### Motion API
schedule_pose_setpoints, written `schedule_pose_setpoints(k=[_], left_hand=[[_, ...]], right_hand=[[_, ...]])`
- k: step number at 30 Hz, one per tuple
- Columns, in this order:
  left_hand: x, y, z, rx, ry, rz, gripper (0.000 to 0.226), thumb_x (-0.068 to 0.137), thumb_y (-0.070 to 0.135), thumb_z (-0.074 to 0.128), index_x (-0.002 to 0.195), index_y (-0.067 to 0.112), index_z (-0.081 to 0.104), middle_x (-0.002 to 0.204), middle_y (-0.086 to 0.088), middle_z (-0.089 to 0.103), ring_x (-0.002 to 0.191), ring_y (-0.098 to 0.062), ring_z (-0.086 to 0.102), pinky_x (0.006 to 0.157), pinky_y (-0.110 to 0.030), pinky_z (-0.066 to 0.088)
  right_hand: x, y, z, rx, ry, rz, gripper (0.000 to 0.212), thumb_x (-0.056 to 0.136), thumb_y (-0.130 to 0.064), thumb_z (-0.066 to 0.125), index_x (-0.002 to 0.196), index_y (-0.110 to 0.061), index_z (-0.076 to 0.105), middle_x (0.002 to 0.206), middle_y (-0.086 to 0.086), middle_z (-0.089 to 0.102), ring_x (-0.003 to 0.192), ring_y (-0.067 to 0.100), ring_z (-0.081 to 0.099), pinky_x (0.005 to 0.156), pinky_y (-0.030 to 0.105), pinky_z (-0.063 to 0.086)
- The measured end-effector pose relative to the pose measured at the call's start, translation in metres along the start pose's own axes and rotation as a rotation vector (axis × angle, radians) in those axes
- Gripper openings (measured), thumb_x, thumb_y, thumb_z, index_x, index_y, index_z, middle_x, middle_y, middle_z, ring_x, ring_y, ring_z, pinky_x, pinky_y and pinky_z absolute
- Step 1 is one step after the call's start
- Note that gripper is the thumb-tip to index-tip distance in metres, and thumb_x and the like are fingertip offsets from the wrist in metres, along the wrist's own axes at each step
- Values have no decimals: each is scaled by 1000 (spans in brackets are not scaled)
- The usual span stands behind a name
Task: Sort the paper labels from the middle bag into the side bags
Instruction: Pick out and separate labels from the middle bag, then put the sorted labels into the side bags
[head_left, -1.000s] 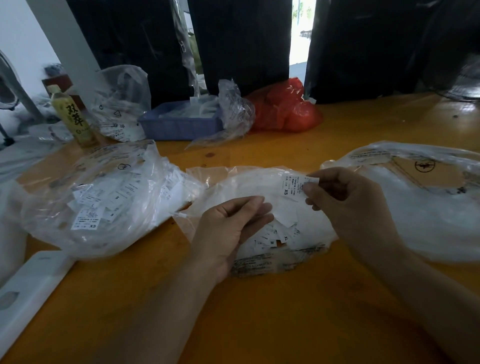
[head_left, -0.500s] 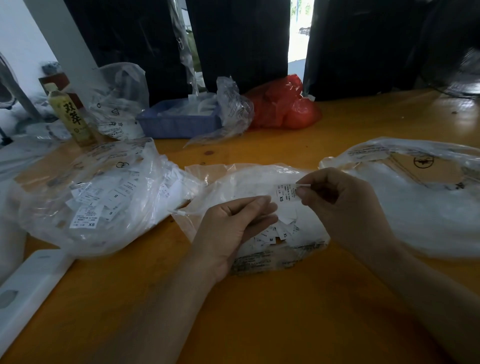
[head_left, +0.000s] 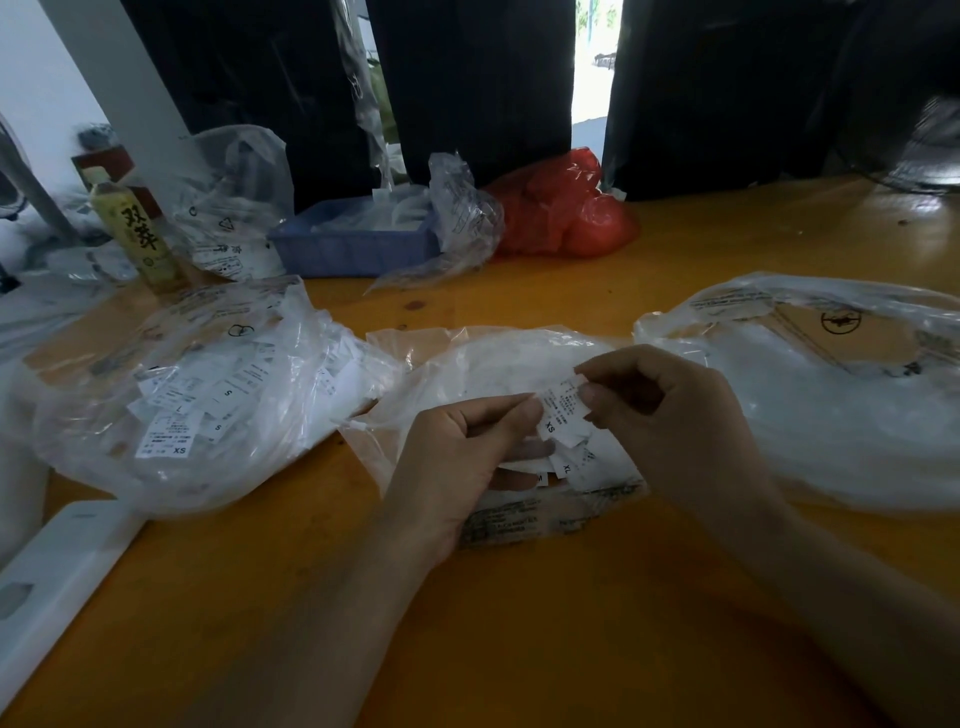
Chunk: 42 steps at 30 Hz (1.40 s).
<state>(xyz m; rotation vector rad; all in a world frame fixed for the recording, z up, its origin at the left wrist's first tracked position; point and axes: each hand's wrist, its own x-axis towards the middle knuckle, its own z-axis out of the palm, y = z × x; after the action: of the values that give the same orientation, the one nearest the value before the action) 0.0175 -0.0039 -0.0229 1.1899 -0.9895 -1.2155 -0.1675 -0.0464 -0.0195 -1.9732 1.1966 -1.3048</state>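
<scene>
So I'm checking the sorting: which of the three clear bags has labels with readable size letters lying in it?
The left bag: S and XS labels show through it. The right bag shows only blurred white.

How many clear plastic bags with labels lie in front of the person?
3: the left clear plastic bag showing many labels, the middle clear plastic bag under both hands, and the right clear plastic bag. More crumpled bags sit further back.

1. The XS label (head_left: 563, 411), pinched higher above the middle bag (head_left: 488, 364) a second ago, now sits lower, between both hands.
2. The left hand (head_left: 467, 457) now touches the label's edge beside the right hand (head_left: 670, 421).
</scene>
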Motion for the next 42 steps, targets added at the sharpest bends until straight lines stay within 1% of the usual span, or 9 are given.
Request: schedule_pose_setpoints(k=[5, 11, 17, 20, 25, 28, 30, 37, 42], left_hand=[[-1, 0, -3, 70, -19, 44, 10, 94, 29, 76, 100, 25, 83, 100, -3, 83, 85, -25, 82, 47, -19, 54], [-2, 2, -4, 85, -29, 68, 27, 88, 36, 76, 108, 19, 81, 101, -2, 83, 85, -21, 81, 49, -19, 52], [0, 1, -5, 59, -27, 24, 15, 98, 24, 73, 111, 19, 80, 103, -1, 83, 91, -20, 81, 49, -18, 54], [1, 0, -5, 55, -3, 11, 15, 99, 24, 72, 111, 19, 79, 104, 0, 83, 93, -20, 81, 50, -18, 54], [2, 0, -6, 0, -21, -9, 26, 87, 29, 80, 111, 18, 80, 105, -1, 83, 92, -20, 81, 57, -20, 58], [3, 0, -4, -30, -27, -7, 50, 62, 41, 87, 106, 18, 82, 102, -6, 83, 92, -21, 81, 64, -19, 60], [4, -1, -4, -60, -26, -1, 52, 57, 41, 90, 104, 17, 82, 100, -10, 83, 93, -23, 81, 70, -19, 62], [5, -3, -6, -126, -51, 0, 32, 72, 25, 86, 102, 14, 84, 105, -13, 82, 99, -26, 80, 82, -22, 62], [4, -2, -5, -122, -41, -10, 30, 71, 31, 85, 98, 18, 86, 106, -12, 82, 100, -25, 80, 83, -21, 62]], right_hand=[[-1, -4, -1, -56, 133, -94, 15, 91, -15, 74, 102, -26, 73, 93, -24, 68, 89, -4, 66, 74, 3, 48], [-1, -8, -4, -46, 178, -129, 16, 93, -15, 71, 99, -29, 66, 93, -20, 68, 85, 3, 68, 75, 8, 50], [1, -6, -4, 11, 127, -34, 18, 94, -14, 70, 96, -31, 64, 88, -18, 70, 80, 0, 69, 73, 15, 55], [1, -4, -1, 19, 55, 24, 19, 95, -15, 68, 95, -33, 63, 87, -16, 71, 79, -3, 70, 72, 12, 54], [7, -4, -10, 64, 192, 15, 8, 95, -16, 69, 99, -23, 67, 85, -16, 72, 74, -5, 70, 65, 6, 50], [5, -4, -6, 96, 120, 69, 9, 95, -15, 69, 98, -23, 67, 82, -15, 72, 73, -6, 70, 65, 5, 49], [3, -4, -3, 96, 93, 76, 11, 95, -14, 68, 97, -25, 66, 82, -16, 71, 73, -7, 69, 65, 4, 48], [4, -8, -5, 112, 145, 27, 9, 95, -15, 69, 98, -23, 66, 84, -17, 72, 74, -5, 71, 64, 5, 49], [4, -4, -3, 62, 102, 35, 15, 95, -16, 69, 95, -30, 64, 84, -17, 71, 76, -6, 70, 67, 6, 49]])
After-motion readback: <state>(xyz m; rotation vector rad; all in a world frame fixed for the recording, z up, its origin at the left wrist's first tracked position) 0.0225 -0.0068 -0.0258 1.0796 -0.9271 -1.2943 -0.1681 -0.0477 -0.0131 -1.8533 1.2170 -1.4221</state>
